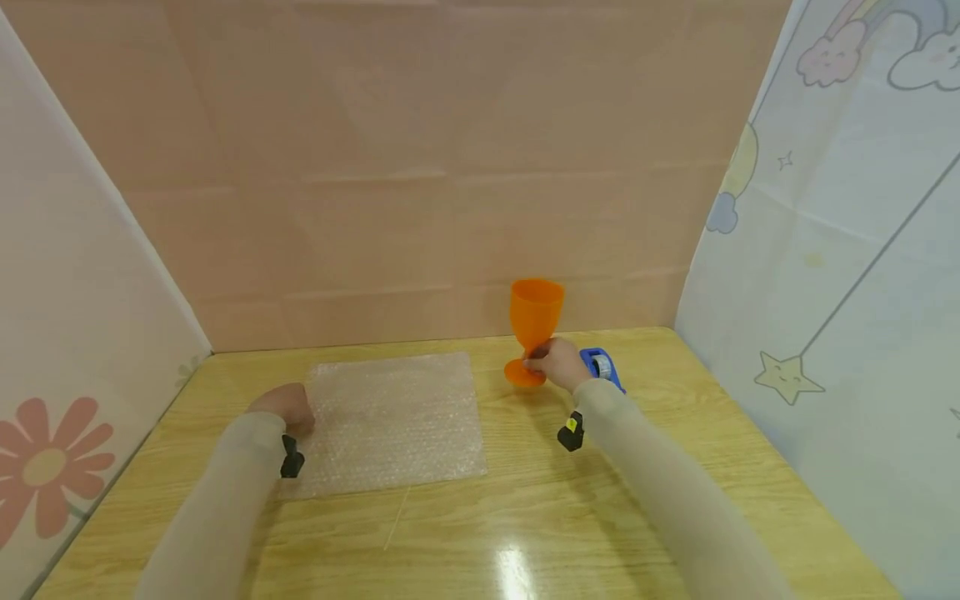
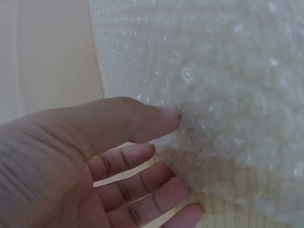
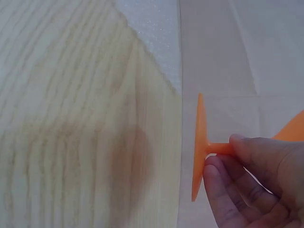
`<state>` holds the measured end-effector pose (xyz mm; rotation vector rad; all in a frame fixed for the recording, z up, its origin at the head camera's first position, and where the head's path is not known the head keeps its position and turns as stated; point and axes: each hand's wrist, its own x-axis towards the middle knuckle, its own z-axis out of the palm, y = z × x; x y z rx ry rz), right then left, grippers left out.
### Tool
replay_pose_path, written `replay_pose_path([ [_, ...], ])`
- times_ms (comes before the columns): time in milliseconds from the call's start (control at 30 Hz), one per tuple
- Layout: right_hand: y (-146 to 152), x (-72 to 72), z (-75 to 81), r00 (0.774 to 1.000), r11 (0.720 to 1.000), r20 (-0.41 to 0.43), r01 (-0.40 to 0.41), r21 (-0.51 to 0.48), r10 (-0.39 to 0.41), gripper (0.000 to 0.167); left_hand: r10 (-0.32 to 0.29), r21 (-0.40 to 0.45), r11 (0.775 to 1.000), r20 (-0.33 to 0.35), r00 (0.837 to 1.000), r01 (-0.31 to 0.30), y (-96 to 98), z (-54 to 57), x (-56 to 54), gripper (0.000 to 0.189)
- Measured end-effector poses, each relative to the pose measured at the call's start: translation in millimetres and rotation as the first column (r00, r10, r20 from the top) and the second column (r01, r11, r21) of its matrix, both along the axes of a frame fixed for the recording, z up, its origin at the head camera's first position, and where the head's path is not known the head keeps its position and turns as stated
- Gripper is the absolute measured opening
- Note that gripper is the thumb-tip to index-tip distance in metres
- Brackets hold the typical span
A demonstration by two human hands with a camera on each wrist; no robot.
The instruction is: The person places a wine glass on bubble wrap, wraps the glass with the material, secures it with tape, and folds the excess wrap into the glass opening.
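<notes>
An orange plastic goblet point(image 1: 536, 308) is upright with a slight tilt at the back, right of centre. My right hand point(image 1: 561, 363) pinches its stem between thumb and fingers, just above the round foot point(image 3: 199, 147). In the right wrist view the foot looks raised off the table. A clear sheet of bubble wrap point(image 1: 397, 425) lies flat on the table to the left. At its left edge, my left hand point(image 1: 288, 406) pinches the sheet, thumb on top point(image 2: 142, 121) and fingertips at or under the edge, partly hidden by the wrap.
A blue tape dispenser point(image 1: 602, 367) sits on the wooden table point(image 1: 465, 533) just right of my right hand, partly hidden by the wrist. A pinkish cloth wall point(image 1: 360, 208) rises behind the table, with printed panels point(image 1: 840, 267) at both sides.
</notes>
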<state>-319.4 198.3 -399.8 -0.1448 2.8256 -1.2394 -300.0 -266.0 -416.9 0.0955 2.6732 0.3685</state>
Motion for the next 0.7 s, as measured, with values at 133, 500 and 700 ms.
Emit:
replay_pose_path([
  [133,2,0.1,-6.4,1.000,1.000,0.015,-0.003,-0.003,0.003,0.015,0.004,0.006,1.000,0.003,1.000,-0.004,-0.5,0.8,0.3,0.003],
  [500,4,-0.2,-11.6,1.000,1.000,-0.010,0.024,-0.011,-0.024,0.019,0.003,0.015,1.000,0.013,1.000,-0.004,-0.2,-0.8,1.9,0.004],
  [700,5,1.9,-11.0,0.999,1.000,-0.036,0.014,-0.014,-0.015,0.020,0.007,0.018,1.000,0.009,1.000,-0.007,-0.8,-0.1,-0.6,0.002],
])
